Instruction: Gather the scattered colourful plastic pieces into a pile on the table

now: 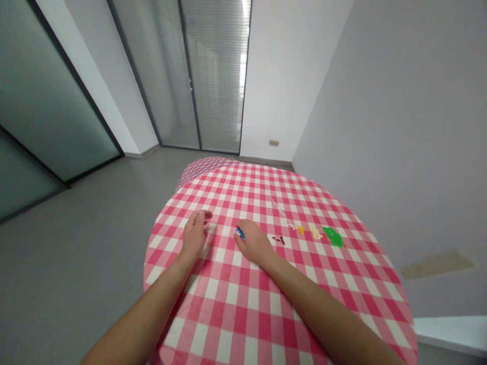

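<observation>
My right hand [251, 242] rests on the checked tablecloth near the middle, its fingers curled round small blue pieces [240, 233] that show between thumb and fingers. To its left, my left hand [196, 232] is on its side over the cloth with fingers apart and nothing visible in it. Small dark brown pieces [279, 240] lie just right of my right hand. Further right are yellow pieces [300, 230], cream pieces [315, 232] and a green cluster [334, 236]. A thin white strand [280, 211] runs behind the brown pieces.
The round table [228, 294] wears a red and white checked cloth. Behind it stand a glass partition with blinds [216, 76] and a white wall [289, 66]. Grey floor [110, 218] shows at the left, and a wall [418, 126] rises at the right.
</observation>
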Motion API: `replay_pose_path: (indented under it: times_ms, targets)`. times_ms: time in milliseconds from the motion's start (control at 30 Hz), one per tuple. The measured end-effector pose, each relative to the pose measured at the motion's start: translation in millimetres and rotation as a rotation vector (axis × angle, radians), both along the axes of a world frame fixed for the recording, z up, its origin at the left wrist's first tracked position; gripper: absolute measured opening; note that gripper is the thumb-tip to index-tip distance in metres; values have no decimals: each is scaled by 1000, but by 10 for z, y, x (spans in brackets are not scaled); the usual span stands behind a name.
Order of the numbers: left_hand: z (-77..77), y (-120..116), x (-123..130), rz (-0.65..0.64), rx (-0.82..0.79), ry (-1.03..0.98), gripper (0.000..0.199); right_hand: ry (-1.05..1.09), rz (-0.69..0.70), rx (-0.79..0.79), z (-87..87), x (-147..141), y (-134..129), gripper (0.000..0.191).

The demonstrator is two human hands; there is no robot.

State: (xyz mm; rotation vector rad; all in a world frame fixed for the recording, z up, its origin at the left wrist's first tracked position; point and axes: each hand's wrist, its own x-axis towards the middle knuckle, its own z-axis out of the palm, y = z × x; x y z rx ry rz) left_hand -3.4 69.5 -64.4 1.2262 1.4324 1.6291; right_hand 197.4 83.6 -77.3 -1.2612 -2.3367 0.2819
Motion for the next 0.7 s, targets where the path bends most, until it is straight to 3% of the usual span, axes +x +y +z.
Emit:
replay_pose_path:
  times_ms: [467,600,700]
  targets:
    - [33,77,-176,191,49,-96,41,-66,118,24,40,-1273,418,26]
    - [9,88,-231,262,79,-92,42,-44,136,30,105,-1401,459,29]
    - [-15,99,-261,241,29,-136,42,-3,150,53,203,-1274,464,30]
